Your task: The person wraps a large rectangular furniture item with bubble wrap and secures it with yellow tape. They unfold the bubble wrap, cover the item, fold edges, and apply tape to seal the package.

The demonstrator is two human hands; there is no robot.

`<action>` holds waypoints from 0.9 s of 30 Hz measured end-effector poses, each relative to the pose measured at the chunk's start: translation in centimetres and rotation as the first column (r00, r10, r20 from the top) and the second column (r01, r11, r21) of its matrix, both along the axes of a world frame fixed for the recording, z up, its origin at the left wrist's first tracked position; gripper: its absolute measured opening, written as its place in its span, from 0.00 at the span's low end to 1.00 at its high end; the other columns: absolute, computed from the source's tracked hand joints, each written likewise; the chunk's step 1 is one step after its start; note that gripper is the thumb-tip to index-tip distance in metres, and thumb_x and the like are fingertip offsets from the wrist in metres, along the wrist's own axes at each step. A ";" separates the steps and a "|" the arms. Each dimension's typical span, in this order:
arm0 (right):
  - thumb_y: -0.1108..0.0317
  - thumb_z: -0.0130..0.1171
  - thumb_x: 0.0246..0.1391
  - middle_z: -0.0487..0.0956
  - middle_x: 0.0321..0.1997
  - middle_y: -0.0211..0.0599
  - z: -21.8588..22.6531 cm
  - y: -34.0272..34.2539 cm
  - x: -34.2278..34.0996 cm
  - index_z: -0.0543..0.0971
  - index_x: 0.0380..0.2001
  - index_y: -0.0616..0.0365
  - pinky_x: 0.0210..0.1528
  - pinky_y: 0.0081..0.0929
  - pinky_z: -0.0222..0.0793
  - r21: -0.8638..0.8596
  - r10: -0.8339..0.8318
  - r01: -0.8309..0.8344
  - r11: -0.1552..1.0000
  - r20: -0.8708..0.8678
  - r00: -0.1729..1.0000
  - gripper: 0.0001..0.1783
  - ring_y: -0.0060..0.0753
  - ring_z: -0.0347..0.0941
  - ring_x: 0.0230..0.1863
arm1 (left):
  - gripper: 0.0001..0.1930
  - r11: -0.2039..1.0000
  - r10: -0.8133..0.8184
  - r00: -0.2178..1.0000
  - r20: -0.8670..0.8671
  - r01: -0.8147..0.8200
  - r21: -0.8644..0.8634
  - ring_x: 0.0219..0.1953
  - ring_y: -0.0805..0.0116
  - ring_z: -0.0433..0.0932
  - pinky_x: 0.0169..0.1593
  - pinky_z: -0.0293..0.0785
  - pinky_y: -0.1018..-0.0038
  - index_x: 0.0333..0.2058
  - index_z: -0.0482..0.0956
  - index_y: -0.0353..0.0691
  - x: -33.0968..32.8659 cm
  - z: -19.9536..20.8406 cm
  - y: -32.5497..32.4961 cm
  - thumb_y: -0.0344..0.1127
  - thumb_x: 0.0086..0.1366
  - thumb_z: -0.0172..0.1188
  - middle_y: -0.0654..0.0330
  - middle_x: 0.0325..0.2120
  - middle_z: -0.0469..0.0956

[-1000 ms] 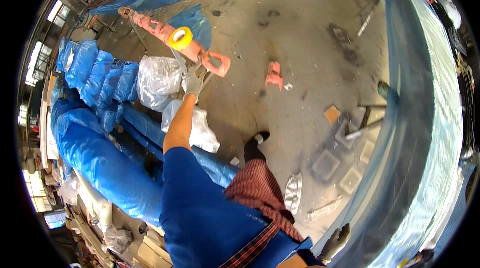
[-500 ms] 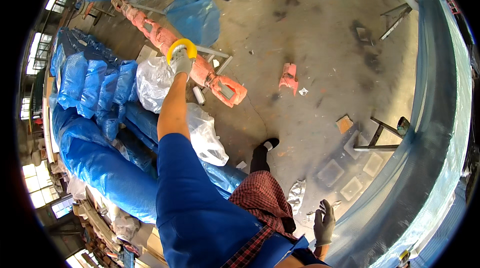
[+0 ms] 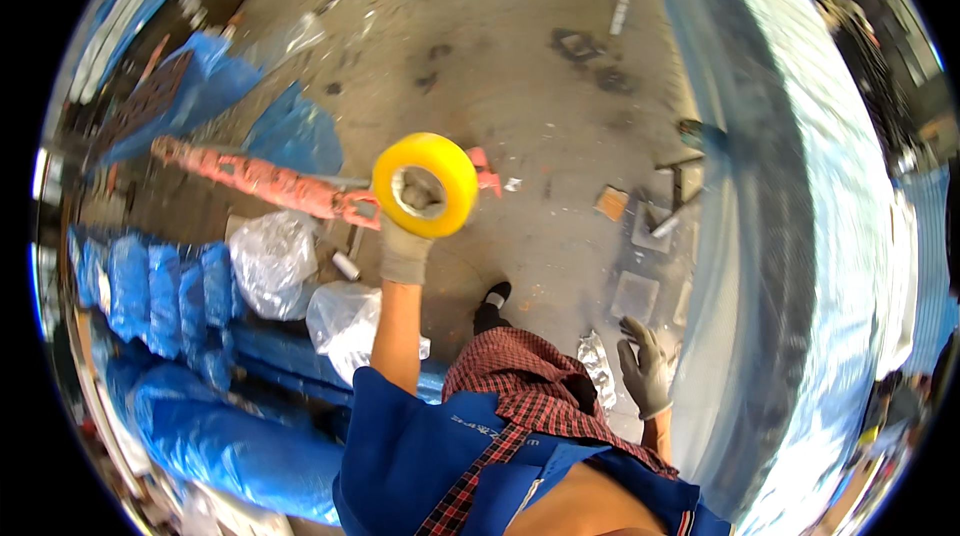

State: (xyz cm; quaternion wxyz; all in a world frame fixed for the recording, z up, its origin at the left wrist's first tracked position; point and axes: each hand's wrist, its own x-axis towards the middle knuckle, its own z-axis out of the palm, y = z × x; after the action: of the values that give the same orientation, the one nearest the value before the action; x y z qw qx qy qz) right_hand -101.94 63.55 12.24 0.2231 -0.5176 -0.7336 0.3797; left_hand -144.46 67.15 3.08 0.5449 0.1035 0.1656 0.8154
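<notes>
A roll of yellow tape (image 3: pixel 452 188) is held up in front of me by my gloved left hand (image 3: pixel 408 248), whose fingers pass into the core. My right hand (image 3: pixel 645 368), also in a pale glove, hangs low at my right side with its fingers apart and nothing in it. Beyond the tape, to the left, lies a long pink-red carved piece (image 3: pixel 270 181) on a metal stand; the tape and hand hide its near end. A shorter pink-red piece (image 3: pixel 487 174) rests on the floor, partly covered by the roll.
Blue-wrapped bundles (image 3: pixel 235 431) and clear plastic bags (image 3: pixel 272 266) fill the left side. To the right stands a long plastic-wrapped form (image 3: pixel 760 236), with a dark metal stand (image 3: pixel 683 176) beside it. An orange-brown square (image 3: pixel 612 202) and crumpled foil (image 3: pixel 597 366) lie on the floor.
My view has swung to the right. The left arm has drawn in from over the long pink-red piece, bringing the tape closer. My right hand's fingers have spread.
</notes>
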 end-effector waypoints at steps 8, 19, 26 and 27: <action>0.75 0.54 0.56 0.78 0.46 0.47 4.2 -9.2 14.5 0.71 0.51 0.66 0.50 0.27 0.72 0.020 -0.303 0.337 0.941 -0.390 0.869 0.19 0.36 0.76 0.48 | 0.17 0.855 -0.518 0.836 0.183 0.507 0.104 0.43 0.68 0.74 0.50 0.72 0.63 0.51 0.68 0.42 32.3 4.1 -1.7 0.42 0.68 0.47 0.65 0.44 0.73; 0.60 0.52 0.62 0.78 0.43 0.39 7.9 -19.9 26.4 0.70 0.49 0.65 0.37 0.16 0.73 -0.560 -0.637 0.359 0.746 -0.758 0.141 0.20 0.22 0.76 0.36 | 0.09 0.355 -0.933 0.322 0.164 0.899 0.257 0.19 0.81 0.55 0.31 0.59 0.80 0.33 0.69 0.45 56.0 9.8 -8.9 0.40 0.69 0.43 0.75 0.16 0.54; 0.69 0.58 0.57 0.77 0.33 0.34 5.9 -21.5 27.9 0.73 0.40 0.61 0.30 0.13 0.72 -0.659 -0.608 0.420 0.624 -0.747 -0.269 0.10 0.18 0.74 0.30 | 0.08 0.465 -0.454 0.297 -0.840 0.883 0.061 0.30 0.80 0.61 0.36 0.64 0.78 0.36 0.64 0.47 60.3 8.6 -8.4 0.41 0.70 0.37 0.71 0.26 0.60; 0.71 0.56 0.57 0.76 0.32 0.34 6.6 -21.5 28.1 0.73 0.39 0.59 0.28 0.14 0.70 -0.678 -0.602 0.408 0.612 -0.733 -0.316 0.07 0.19 0.70 0.27 | 0.08 0.375 -0.364 0.276 -0.889 0.918 0.132 0.31 0.81 0.62 0.37 0.64 0.78 0.37 0.64 0.48 60.7 8.5 -8.1 0.41 0.70 0.38 0.72 0.28 0.61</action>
State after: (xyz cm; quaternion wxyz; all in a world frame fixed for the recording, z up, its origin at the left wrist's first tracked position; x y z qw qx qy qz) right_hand -73.88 42.01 18.81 0.7602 -0.3754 -0.0212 0.5298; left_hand -83.72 59.10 11.63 0.6529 0.6651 0.0177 0.3621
